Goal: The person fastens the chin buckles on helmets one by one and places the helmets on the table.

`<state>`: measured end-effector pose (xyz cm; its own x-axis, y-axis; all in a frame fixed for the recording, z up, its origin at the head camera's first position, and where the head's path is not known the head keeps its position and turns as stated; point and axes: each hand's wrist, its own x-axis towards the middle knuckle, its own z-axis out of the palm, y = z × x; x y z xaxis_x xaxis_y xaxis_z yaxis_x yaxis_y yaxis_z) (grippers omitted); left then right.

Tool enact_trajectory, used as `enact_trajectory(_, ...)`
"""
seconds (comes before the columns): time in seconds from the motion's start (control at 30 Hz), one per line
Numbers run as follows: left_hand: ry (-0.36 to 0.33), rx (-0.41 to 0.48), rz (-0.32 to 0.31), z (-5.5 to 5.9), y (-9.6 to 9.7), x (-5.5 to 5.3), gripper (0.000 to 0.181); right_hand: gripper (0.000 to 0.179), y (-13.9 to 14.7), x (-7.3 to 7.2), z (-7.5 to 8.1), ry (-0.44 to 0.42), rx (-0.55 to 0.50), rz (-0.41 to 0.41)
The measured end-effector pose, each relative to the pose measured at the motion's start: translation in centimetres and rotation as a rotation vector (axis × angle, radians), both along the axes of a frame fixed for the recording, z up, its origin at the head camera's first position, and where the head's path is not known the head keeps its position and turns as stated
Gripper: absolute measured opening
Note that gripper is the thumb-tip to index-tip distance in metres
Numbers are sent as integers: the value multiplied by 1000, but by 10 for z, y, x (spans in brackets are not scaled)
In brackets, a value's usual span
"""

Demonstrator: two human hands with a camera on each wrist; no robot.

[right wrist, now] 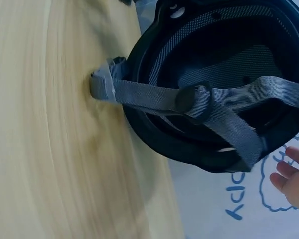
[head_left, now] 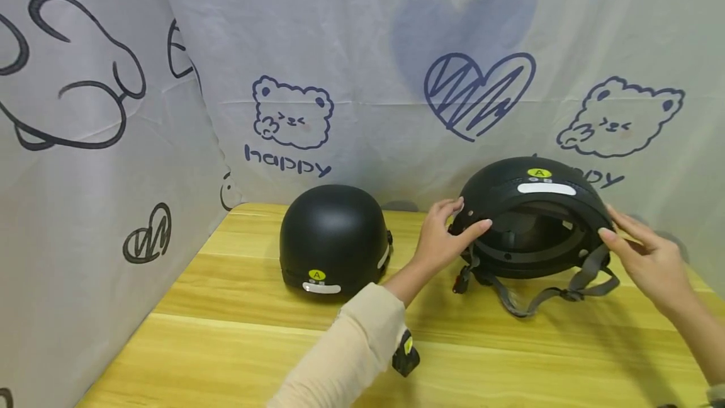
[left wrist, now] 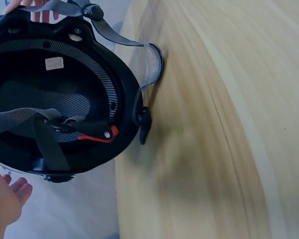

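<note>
A black helmet is held up at the right side of the table, tilted so its open underside faces me. A yellow "A" sticker and a white strip mark its shell. My left hand grips its left side, thumb at the rim and fingers on the shell. On the opposite side, my right hand holds the rim between thumb and fingers. Grey chin straps dangle below it. Inside, the left wrist view shows dark padding and a red-and-black buckle.
A second black helmet, dome up with a similar yellow sticker, rests on the wooden table to the left. A printed cloth hangs behind the table and along its left side. Near my left sleeve lies a small black piece.
</note>
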<state>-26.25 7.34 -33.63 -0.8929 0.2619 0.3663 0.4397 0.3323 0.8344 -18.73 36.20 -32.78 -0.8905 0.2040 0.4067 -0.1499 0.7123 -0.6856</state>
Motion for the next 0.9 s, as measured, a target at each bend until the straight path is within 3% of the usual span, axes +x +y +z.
enact_trajectory(0.17,0,110,-72,-13,2,-3,58,51,-6,-5,-8,66,-113,35)
enact_trajectory(0.3,-17,221,-96,-17,10,0,64,45,-13,-8,-11,139,-177,-16)
enact_trajectory(0.5,-10,278,-15,-16,18,3,59,41,-20,-12,-7,139,-263,-96)
enact_trajectory(0.73,-26,310,50,-9,18,5,55,40,-25,-16,4,80,-393,-77)
enact_trajectory(0.9,-52,269,143,-3,20,8,45,41,-24,-17,10,4,-450,-70)
